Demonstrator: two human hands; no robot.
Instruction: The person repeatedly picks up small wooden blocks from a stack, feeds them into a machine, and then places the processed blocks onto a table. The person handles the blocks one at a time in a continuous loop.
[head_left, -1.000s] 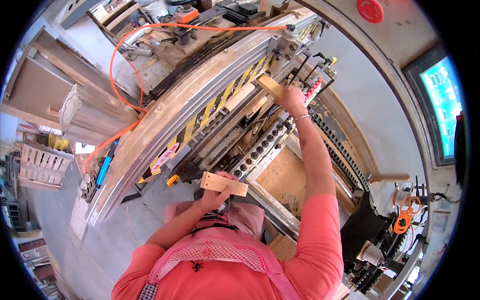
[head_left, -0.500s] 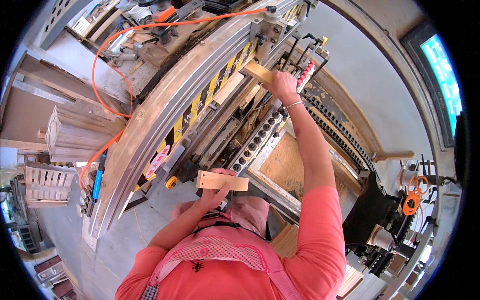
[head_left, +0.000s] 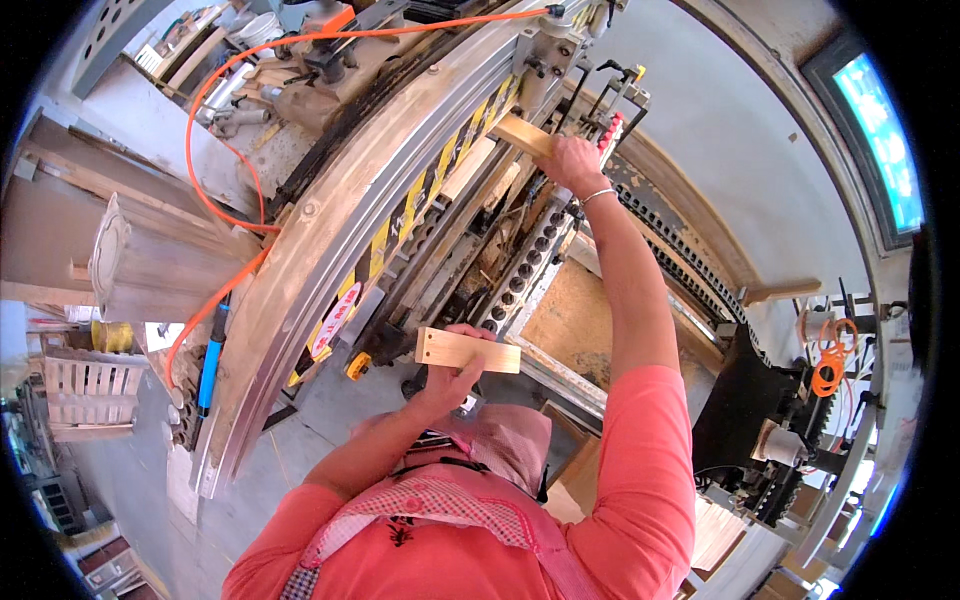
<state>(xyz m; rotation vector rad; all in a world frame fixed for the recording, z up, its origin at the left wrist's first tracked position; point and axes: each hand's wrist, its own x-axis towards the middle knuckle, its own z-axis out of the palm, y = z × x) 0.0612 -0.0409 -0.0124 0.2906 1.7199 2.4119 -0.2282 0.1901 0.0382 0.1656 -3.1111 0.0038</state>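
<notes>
A short light wooden block (head_left: 468,350) with two small dark holes near its left end is held in front of my body. My left hand (head_left: 452,383) grips it from below, the thumb across its face. Farther off, my right arm reaches over the machine. Its hand (head_left: 576,163), with a bracelet at the wrist, is closed on the near end of another wooden block (head_left: 523,136). That block's far end lies against the machine beside the yellow and black striped rail (head_left: 440,172). The fingertips of my right hand are partly hidden.
A long curved machine beam (head_left: 340,205) crosses on the left, with an orange hose (head_left: 188,150) over it. A row of round black sockets (head_left: 525,265) runs below my right arm. A lit screen (head_left: 880,140) hangs at the right. Wooden boards (head_left: 715,535) lie at lower right.
My view has shifted slightly, so the machine sits a little differently in the picture. Both hands keep their blocks; the left one appears slightly farther right and higher.
</notes>
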